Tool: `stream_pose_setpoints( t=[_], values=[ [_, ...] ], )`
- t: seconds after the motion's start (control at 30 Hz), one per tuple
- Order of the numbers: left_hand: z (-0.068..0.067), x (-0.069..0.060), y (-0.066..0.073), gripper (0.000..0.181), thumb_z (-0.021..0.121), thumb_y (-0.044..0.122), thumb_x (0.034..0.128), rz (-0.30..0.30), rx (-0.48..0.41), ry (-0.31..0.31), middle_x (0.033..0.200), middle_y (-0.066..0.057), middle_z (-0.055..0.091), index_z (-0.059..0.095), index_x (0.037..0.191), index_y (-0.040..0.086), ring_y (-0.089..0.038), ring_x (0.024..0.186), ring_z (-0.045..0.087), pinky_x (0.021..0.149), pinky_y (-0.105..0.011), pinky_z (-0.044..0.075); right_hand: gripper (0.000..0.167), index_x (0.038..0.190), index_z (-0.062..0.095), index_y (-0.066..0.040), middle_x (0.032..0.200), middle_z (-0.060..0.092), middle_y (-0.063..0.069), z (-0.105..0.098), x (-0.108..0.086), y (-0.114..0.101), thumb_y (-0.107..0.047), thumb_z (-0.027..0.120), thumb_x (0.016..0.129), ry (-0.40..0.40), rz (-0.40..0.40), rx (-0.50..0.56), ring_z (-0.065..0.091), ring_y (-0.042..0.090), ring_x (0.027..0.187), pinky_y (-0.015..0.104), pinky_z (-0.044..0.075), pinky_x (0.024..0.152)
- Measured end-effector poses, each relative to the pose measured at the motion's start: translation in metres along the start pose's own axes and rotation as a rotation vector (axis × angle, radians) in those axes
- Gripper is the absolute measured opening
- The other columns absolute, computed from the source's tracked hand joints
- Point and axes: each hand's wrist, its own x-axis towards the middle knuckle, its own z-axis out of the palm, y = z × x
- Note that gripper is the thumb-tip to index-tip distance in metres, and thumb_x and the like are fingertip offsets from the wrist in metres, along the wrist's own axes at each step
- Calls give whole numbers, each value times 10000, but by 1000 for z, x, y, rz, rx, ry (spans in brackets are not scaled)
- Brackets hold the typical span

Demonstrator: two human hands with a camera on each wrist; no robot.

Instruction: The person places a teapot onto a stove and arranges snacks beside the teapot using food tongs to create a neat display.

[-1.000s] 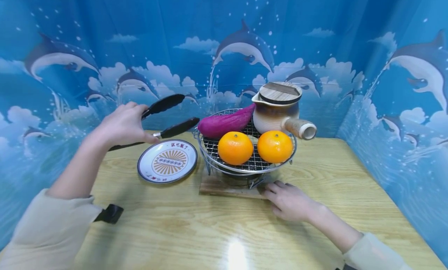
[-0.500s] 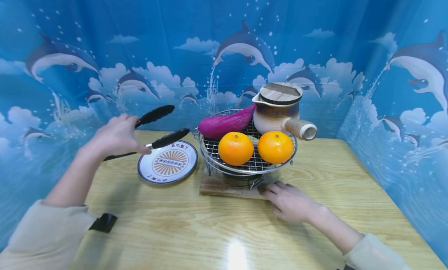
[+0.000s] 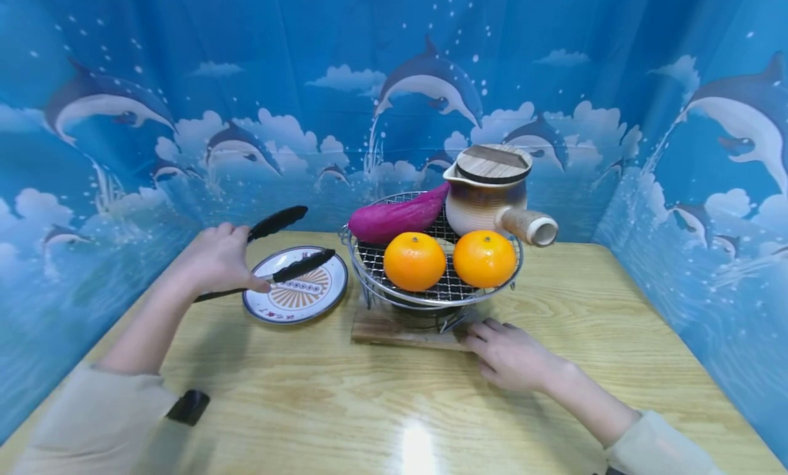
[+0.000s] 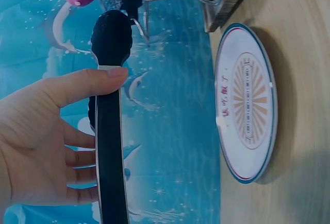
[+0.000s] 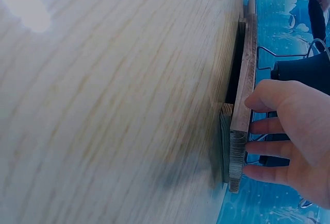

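Observation:
My left hand (image 3: 218, 259) holds a pair of black kitchen tongs (image 3: 303, 265) with its arms spread apart and nothing between them. In the head view, the lower tong tip overlaps the round white plate (image 3: 298, 304); the left wrist view shows the tongs apart from the plate (image 4: 247, 157). The right hand (image 3: 514, 355) rests its fingertips against the wooden board (image 3: 394, 335) beneath a round wire grill (image 3: 443, 298). In the right wrist view, the fingers lie fairly straight along the board (image 5: 242, 105).
On the grill sit a purple sweet potato (image 3: 397, 218), two oranges (image 3: 414, 261) (image 3: 484, 259) and a ceramic teapot (image 3: 486, 204) with a wooden lid, its handle jutting right past the rim. A blue dolphin curtain (image 3: 345, 119) encloses the wooden table (image 3: 345, 406).
My left hand has come down with the tongs, which have moved from behind and above the plate to partly overlapping it. The right hand and the things on the grill stay put.

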Motion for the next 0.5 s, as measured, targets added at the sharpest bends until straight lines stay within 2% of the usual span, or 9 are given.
stream_pose_setpoints(
  t=[0.2,0.5],
  values=[
    [15,0,-1,1147,774,566,596,26,-35,-21,1310,-396,330,297,1336,-168,-540,1169,334,923,-620,338,356,1114,623,-100,1065,575,57,0,0,0,-179,669,771,7,-1,-2,565,228,925,372,507,767],
    [32,-4,2,1092,795,539,574,112,4,-19,1224,-357,439,372,1290,-168,-497,1103,429,904,-585,378,352,1104,624,-102,1057,575,54,0,0,0,-175,670,762,15,-5,-4,566,226,921,370,506,767]
  ],
)
